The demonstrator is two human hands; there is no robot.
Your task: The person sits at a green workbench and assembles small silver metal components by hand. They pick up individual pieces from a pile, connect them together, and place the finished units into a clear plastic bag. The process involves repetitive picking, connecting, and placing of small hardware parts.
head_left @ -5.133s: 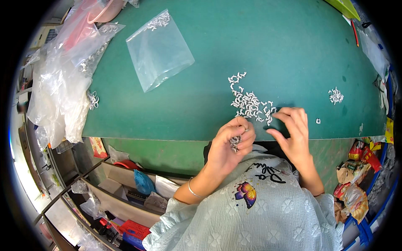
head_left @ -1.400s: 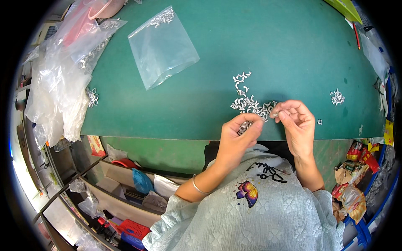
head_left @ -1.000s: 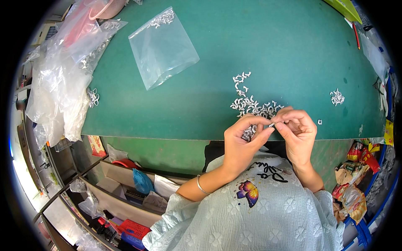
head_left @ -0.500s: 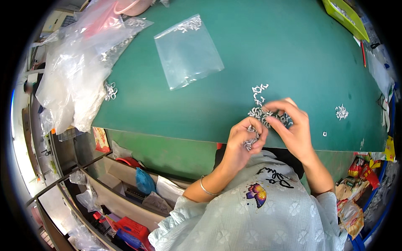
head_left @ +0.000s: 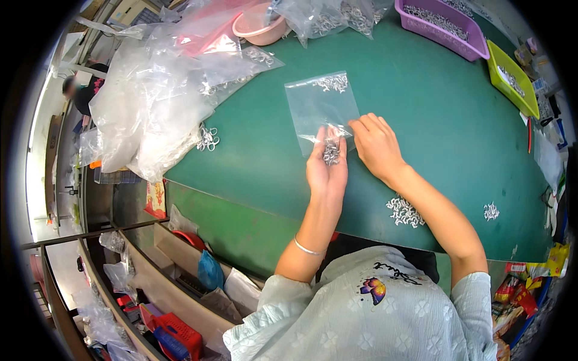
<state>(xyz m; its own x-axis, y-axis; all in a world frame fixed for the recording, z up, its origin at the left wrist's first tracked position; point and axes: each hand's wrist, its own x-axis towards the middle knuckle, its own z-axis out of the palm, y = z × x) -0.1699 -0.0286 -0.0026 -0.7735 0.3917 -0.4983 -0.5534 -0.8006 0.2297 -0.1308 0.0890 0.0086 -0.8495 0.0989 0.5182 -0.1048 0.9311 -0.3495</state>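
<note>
My left hand (head_left: 327, 179) lies palm up at the near edge of a clear plastic bag (head_left: 318, 107), cupping a heap of small silver metal pieces (head_left: 331, 154). Its fingertips reach to the bag's mouth; whether they are inside it I cannot tell. Just to the right, my right hand (head_left: 379, 147) has its fingers pinched at the bag's near right corner. More silver pieces (head_left: 332, 83) sit at the bag's far end. Beside my right forearm, a loose pile of the same pieces (head_left: 404, 212) rests on the green table.
A smaller pile (head_left: 490, 211) lies at the right. Purple (head_left: 442, 30) and lime green baskets (head_left: 512, 79) of metal pieces stand at the far right. Large clear bags (head_left: 150, 102), a pink bowl (head_left: 262, 27) and silver rings (head_left: 208, 138) occupy the left. An open drawer (head_left: 180, 259) is below.
Both hands have moved away from the pile, forward and left to the bag. My left hand has turned palm up with the pieces, and my right now pinches the bag. The view has shifted.
</note>
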